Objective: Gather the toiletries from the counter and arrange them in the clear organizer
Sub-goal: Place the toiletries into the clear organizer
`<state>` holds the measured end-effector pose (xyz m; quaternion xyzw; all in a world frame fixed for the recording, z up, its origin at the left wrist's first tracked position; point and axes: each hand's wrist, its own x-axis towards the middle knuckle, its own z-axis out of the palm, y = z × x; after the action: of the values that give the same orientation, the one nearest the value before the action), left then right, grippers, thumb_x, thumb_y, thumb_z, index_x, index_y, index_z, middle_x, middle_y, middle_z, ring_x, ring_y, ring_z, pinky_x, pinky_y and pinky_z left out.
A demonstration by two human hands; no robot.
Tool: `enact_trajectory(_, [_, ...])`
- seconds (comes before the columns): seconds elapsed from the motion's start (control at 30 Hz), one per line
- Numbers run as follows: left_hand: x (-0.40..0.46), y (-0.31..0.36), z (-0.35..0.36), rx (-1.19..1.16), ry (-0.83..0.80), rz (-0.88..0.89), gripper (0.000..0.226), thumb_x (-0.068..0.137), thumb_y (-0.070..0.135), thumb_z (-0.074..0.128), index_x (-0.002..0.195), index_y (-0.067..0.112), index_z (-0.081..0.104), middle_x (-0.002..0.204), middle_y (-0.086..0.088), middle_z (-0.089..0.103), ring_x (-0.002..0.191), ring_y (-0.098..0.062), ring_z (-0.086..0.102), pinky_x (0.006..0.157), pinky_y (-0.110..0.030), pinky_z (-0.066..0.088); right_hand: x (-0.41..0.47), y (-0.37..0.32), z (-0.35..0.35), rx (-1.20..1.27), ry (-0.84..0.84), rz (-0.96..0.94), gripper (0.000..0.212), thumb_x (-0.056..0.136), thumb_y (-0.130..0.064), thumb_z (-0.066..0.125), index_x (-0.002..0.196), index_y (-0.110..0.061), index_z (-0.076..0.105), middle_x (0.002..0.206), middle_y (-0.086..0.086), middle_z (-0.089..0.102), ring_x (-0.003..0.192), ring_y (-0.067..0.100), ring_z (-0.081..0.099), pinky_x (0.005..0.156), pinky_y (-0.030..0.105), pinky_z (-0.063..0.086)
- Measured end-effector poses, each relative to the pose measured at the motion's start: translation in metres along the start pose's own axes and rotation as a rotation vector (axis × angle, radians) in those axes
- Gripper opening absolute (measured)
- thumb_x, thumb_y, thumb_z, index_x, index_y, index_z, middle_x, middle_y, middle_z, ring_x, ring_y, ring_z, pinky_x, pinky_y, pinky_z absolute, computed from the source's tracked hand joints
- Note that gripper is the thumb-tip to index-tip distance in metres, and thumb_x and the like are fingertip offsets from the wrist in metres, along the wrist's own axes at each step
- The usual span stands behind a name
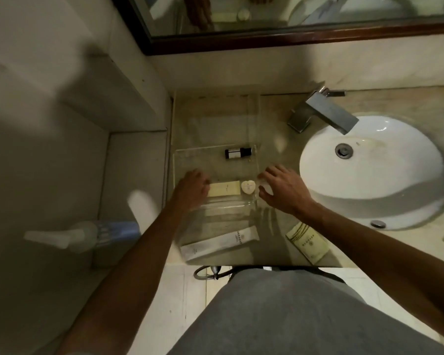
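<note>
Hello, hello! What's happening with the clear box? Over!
Both hands at clear organizer, fingers spread. Small bottle, bar, heart soap inside. Two packets remain on counter.

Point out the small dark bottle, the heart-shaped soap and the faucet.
small dark bottle (237, 152): head view, on its pale label.
heart-shaped soap (248, 187): head view, on its middle.
faucet (328, 112): head view, on the spout's top.

Both forearms are bare, no sleeves showing, and no watch or rings on the left hand (192, 187) or the right hand (282, 190). Down at 6 o'clock there's plain grey clothing (280, 313), smooth fabric with no print or logo.
</note>
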<state>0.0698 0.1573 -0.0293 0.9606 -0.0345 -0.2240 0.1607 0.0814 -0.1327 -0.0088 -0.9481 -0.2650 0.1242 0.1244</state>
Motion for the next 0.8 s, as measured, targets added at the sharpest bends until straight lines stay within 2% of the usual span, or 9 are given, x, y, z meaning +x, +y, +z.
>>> enact_trajectory(0.07, [0.002,0.019,0.005,0.089,0.056,-0.019,0.034,0.087,0.04,0.054,0.112,0.017,0.059,0.117,-0.007,0.052,0.106,-0.027,0.052,0.086,-0.04,0.045,-0.002,0.009,-0.006,-0.084,-0.088,0.025,0.066,0.089,-0.058,0.052,0.144,-0.021,0.042,0.143,0.009,0.048,0.129,0.027,0.045,0.106,0.045,0.039])
enact_trajectory(0.13, [0.003,0.048,0.007,0.115,0.194,0.025,0.047,0.08,0.049,0.053,0.114,0.016,0.058,0.117,-0.007,0.054,0.104,-0.028,0.052,0.087,-0.04,0.045,-0.009,0.02,-0.014,-0.116,-0.132,0.062,0.081,0.086,-0.066,0.048,0.152,-0.022,0.03,0.155,0.01,0.036,0.14,0.031,0.034,0.116,0.051,0.027])
enact_trajectory(0.23, [0.013,0.132,0.02,0.087,0.334,0.21,0.058,0.076,0.048,0.057,0.122,0.012,0.055,0.12,-0.011,0.056,0.107,-0.031,0.052,0.091,-0.042,0.044,-0.038,0.052,-0.027,-0.094,-0.094,0.127,0.086,0.083,-0.068,0.046,0.153,-0.02,0.029,0.158,0.011,0.031,0.144,0.032,0.028,0.118,0.051,0.019])
enact_trajectory(0.33, [0.023,0.23,0.041,-0.013,0.388,0.376,0.055,0.073,0.04,0.066,0.12,0.012,0.055,0.114,-0.01,0.057,0.103,-0.03,0.052,0.089,-0.042,0.043,-0.082,0.097,-0.036,-0.06,0.003,0.211,0.08,0.085,-0.065,0.042,0.15,-0.019,0.036,0.154,0.011,0.038,0.141,0.032,0.034,0.116,0.05,0.026])
enact_trajectory(0.4, [0.032,0.295,0.062,-0.055,0.343,0.45,0.055,0.073,0.036,0.065,0.123,0.015,0.053,0.117,-0.009,0.056,0.104,-0.029,0.052,0.089,-0.042,0.043,-0.121,0.137,-0.041,-0.03,0.041,0.286,0.077,0.086,-0.063,0.043,0.148,-0.018,0.039,0.152,0.011,0.042,0.138,0.032,0.037,0.113,0.049,0.03])
enact_trajectory(0.6, [0.054,0.458,0.133,-0.058,0.125,0.612,0.053,0.08,0.034,0.057,0.129,0.017,0.048,0.122,-0.007,0.053,0.105,-0.026,0.053,0.086,-0.041,0.046,-0.259,0.274,-0.056,0.059,0.149,0.604,0.075,0.079,-0.05,0.064,0.143,-0.017,0.044,0.146,0.011,0.048,0.133,0.031,0.044,0.11,0.047,0.035])
enact_trajectory(0.7, [0.068,0.532,0.162,-0.026,0.032,0.63,0.056,0.08,0.026,0.062,0.134,0.018,0.047,0.125,-0.007,0.05,0.11,-0.026,0.051,0.092,-0.042,0.045,-0.329,0.346,-0.058,0.078,0.184,0.747,0.07,0.079,-0.044,0.066,0.14,-0.013,0.048,0.142,0.015,0.05,0.127,0.037,0.049,0.102,0.049,0.043])
enact_trajectory(0.8, [0.084,0.588,0.179,0.037,-0.009,0.638,0.057,0.078,0.019,0.065,0.133,0.016,0.049,0.124,-0.009,0.052,0.11,-0.029,0.052,0.089,-0.043,0.045,-0.379,0.4,-0.061,0.084,0.169,0.923,0.062,0.085,-0.041,0.064,0.139,-0.015,0.048,0.139,0.011,0.05,0.117,0.031,0.051,0.091,0.043,0.047])
